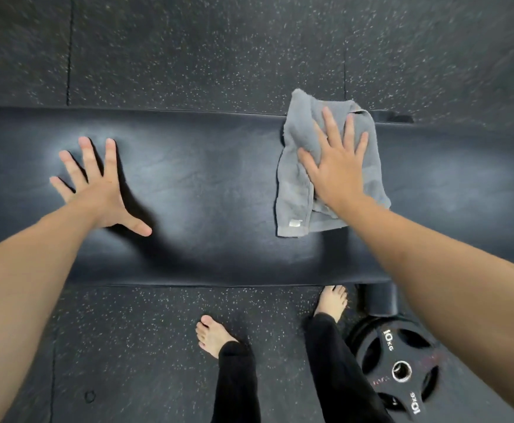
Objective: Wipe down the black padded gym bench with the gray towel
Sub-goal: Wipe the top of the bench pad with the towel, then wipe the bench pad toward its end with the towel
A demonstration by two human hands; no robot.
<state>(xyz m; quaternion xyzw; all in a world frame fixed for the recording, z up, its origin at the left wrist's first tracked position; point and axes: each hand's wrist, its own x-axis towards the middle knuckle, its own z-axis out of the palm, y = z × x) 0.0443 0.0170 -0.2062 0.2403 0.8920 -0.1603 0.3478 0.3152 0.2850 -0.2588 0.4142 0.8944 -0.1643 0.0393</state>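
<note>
The black padded gym bench runs left to right across the middle of the view. A crumpled gray towel lies on its right half, its far corner hanging past the bench's back edge. My right hand presses flat on the towel with fingers spread, pointing away from me. My left hand rests flat on the bare pad at the left, fingers splayed, holding nothing.
Speckled black rubber flooring surrounds the bench. My bare feet and black trouser legs stand at the near side. A black 10 kg weight plate lies on the floor at the lower right, beside a black bench support.
</note>
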